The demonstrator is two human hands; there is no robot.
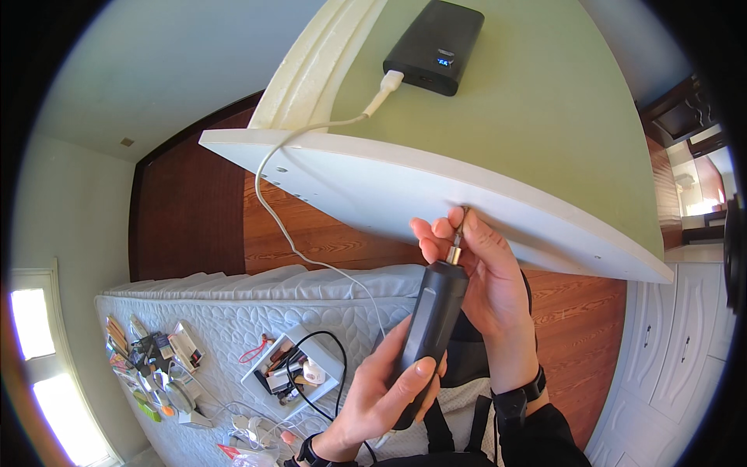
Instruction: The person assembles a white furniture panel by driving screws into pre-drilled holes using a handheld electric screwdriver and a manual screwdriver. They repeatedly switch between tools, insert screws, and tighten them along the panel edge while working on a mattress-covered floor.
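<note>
My left hand is wrapped round the black body of a cordless electric screwdriver, which points up and away from me. My right hand pinches the thin metal bit near its tip with thumb and fingers. Whether a screw sits on that tip is too small to tell. The fingertips are close to the white face of an upright panel; I cannot tell if they touch it. On the green surface beyond lies a black power bank with a lit display and a white cable plugged in.
The white cable hangs over the panel's edge toward the quilted mattress. On the mattress are a white box of small tools, a black cord and a clutter of small items. White cabinets stand at the right.
</note>
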